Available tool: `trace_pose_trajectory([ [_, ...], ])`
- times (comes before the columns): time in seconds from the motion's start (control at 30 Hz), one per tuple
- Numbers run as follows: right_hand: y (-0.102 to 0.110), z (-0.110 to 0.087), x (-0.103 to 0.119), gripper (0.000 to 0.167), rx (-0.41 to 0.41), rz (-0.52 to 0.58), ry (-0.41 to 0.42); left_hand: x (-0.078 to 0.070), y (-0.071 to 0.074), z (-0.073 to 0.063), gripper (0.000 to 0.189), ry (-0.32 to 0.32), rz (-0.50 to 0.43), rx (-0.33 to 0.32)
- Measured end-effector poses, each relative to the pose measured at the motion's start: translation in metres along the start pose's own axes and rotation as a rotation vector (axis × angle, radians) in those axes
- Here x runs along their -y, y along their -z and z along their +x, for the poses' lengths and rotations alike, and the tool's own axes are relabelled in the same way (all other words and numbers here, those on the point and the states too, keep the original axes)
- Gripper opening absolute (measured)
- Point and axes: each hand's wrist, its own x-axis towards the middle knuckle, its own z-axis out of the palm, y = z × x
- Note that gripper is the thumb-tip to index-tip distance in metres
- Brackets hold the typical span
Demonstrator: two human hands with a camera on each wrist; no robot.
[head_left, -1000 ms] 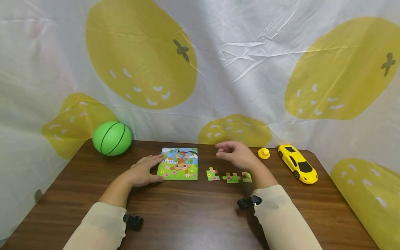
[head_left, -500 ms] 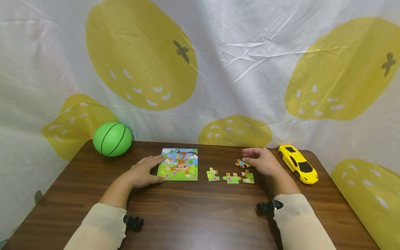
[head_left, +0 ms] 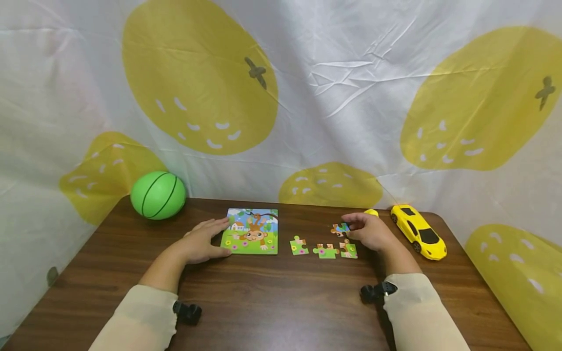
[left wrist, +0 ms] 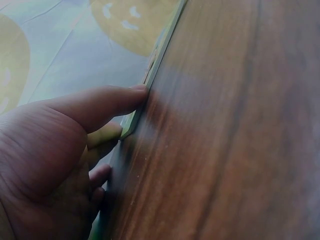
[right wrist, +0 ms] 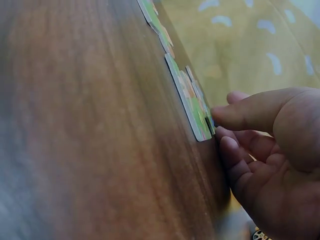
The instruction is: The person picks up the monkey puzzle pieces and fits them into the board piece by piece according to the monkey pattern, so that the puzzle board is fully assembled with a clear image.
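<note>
My left hand [head_left: 204, 241] rests at the left side of a square puzzle board [head_left: 250, 233] with a monkey picture. Its fingers and thumb are fairly straight; the thumb touches the front edge near the corner in the left wrist view. My right hand [head_left: 371, 231] pinches the right end of a puzzle piece [head_left: 339, 229] low at the table, thumb in front and fingers behind. Nearer me lie three more pieces in a row: a left piece [head_left: 299, 245], a middle piece [head_left: 326, 251] and a right piece [head_left: 349, 249]. The held piece is partly hidden by my fingers.
A green ball [head_left: 158, 195] stands at the back left of the brown wooden table [head_left: 281, 302]. Behind my right hand a yellow rubber duck [head_left: 371, 212] is mostly hidden. A yellow toy car [head_left: 419, 231] stands at the right. A fruit-print curtain [head_left: 333, 122] hangs behind.
My right hand has moved right and down, bringing a piece to the table behind the right-hand piece; since then it has shifted only slightly. The left hand and board have stayed put.
</note>
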Motion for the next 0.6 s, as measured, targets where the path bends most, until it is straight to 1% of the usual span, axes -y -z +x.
trace_pose_trajectory([
  [0.1,0.0003,0.0001,0.0016,0.047,0.020,-0.002,-0.020,0.0001,0.0004,-0.0001,0.090,0.003,0.003,0.002],
  [0.27,0.0020,0.0002,0.0043,0.051,0.039,-0.038,-0.024,-0.0002,0.0011,-0.0008,0.090,0.002,-0.002,0.003],
  [0.6,0.0027,0.0046,0.0007,0.047,0.036,-0.095,-0.030,-0.0003,0.0002,0.0000,0.090,0.003,0.001,0.005],
])
